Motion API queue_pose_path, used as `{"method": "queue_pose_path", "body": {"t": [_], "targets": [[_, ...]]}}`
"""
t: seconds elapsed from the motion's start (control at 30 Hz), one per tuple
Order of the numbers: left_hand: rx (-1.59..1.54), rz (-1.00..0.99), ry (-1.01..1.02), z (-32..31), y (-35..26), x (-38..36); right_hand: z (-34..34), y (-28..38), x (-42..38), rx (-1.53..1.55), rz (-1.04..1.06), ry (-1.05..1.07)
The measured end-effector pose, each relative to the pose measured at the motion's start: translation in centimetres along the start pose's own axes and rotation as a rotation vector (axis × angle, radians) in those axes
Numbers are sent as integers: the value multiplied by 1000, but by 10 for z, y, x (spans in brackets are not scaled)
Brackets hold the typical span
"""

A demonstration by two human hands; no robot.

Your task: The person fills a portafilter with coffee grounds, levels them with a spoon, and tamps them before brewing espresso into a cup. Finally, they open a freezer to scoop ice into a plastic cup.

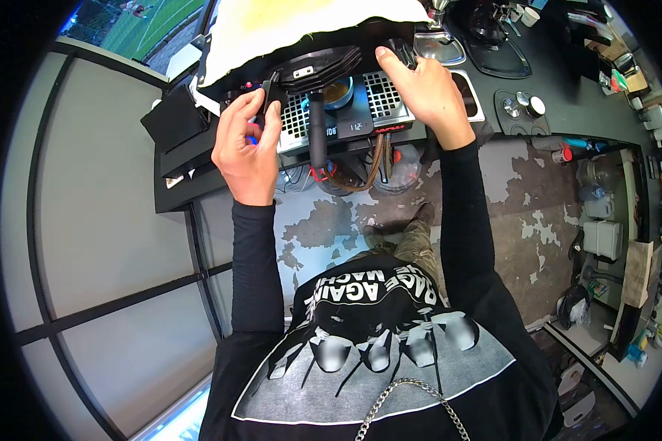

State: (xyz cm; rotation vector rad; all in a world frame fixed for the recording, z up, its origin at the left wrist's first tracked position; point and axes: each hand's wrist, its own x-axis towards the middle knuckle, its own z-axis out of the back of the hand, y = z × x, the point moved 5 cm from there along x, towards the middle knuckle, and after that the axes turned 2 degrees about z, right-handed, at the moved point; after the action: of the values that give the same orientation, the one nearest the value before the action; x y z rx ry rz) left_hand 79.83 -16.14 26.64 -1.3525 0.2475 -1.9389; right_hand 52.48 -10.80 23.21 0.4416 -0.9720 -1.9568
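Observation:
At the left side of the espresso machine [272,67], my left hand [248,143] has its thumb and fingers closed around a black lever [273,92]. My right hand [428,92] rests at the machine's right side, fingers curled over a black knob [401,53] that they partly hide. Between the hands, a black portafilter handle [317,128] points toward me from the group head. A blue cup [338,94] with brown liquid stands under it, on a black scale [351,123] with lit digits, over the white drip grid [388,95].
A light cloth [301,29] covers the machine top. Right of it are a metal tray [440,48], a black tray [502,60] and a small tray with metal tools [521,110]. Hoses and a large clear bottle [399,175] are below the counter edge.

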Motion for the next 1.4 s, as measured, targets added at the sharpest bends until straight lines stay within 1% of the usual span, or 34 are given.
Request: {"method": "queue_pose_path", "body": {"t": [0.43, 0.67, 0.73, 0.87, 0.93, 1.07, 1.13, 1.23, 1.4], "targets": [[6, 1, -1, 0, 1, 0, 2, 2, -1, -6, -49, 67], [-1, 11, -7, 0, 1, 0, 0, 1, -1, -25, -47, 59], [-7, 8, -8, 0, 2, -1, -1, 0, 0, -8, 0, -26], [5, 13, 9, 0, 3, -1, 2, 4, -2, -6, 28, -29], [4, 7, 9, 0, 4, -1, 2, 4, -2, -9, 3, 7], [-2, 9, 9, 0, 4, -1, 3, 5, -2, -25, 5, -10], [-5, 13, 2, -1, 5, -2, 4, 6, -3, -17, -26, 40], [-15, 10, 6, -1, 6, -2, 2, 5, -2, -13, -7, -1], [-11, 26, 9, 0, 3, -2, 2, 3, -1, -23, -35, 25]]}}
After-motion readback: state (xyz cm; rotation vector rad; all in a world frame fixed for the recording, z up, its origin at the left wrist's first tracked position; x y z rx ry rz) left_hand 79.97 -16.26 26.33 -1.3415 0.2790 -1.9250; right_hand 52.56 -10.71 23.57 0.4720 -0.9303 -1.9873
